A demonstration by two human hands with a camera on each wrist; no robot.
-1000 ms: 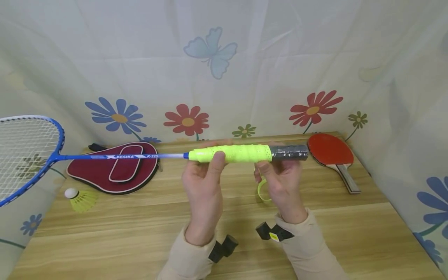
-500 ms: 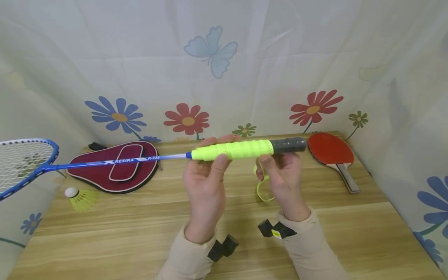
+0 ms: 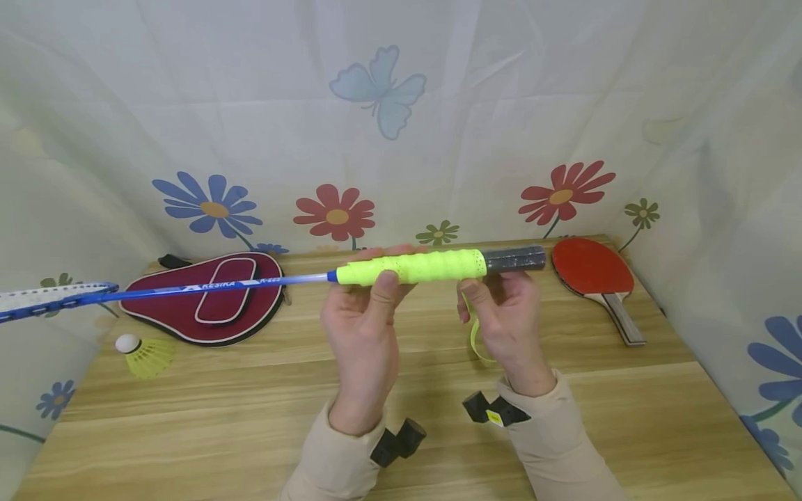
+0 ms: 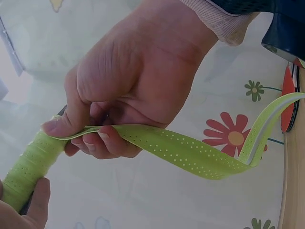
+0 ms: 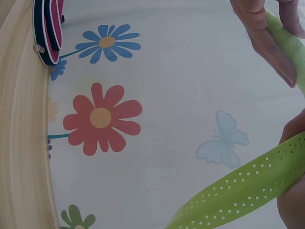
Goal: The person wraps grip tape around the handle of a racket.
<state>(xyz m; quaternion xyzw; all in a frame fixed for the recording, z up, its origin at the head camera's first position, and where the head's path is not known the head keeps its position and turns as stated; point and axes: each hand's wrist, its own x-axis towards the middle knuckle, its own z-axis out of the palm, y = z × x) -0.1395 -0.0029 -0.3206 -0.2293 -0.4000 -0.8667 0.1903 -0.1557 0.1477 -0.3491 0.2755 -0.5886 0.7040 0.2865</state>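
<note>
A blue and white badminton racket [image 3: 244, 285] is held up level, its head at the left, seen nearly edge-on. Neon yellow perforated grip tape [image 3: 432, 267] is wound around much of its handle; the butt end [image 3: 515, 259] is bare and black. My left hand [image 3: 363, 327] grips the wrapped part near the shaft, thumb on the near side. My right hand [image 3: 510, 320] is by the butt end. In the left wrist view, the right thumb and fingers [image 4: 107, 140] pinch the tape where it leaves the handle, and its loose tail [image 4: 190, 152] hangs away.
A maroon paddle case [image 3: 156, 299] lies at the back left of the wooden table [image 3: 219, 431], with a yellow shuttlecock [image 3: 144, 355] in front of it. A red table tennis paddle [image 3: 592, 268] lies at the back right. A flower-print curtain [image 3: 401, 181] encloses the table.
The racket has rolled about its long axis, so its head has gone from nearly face-on to nearly edge-on. Both hands have stayed almost in place; the loose tape has swung slightly.
</note>
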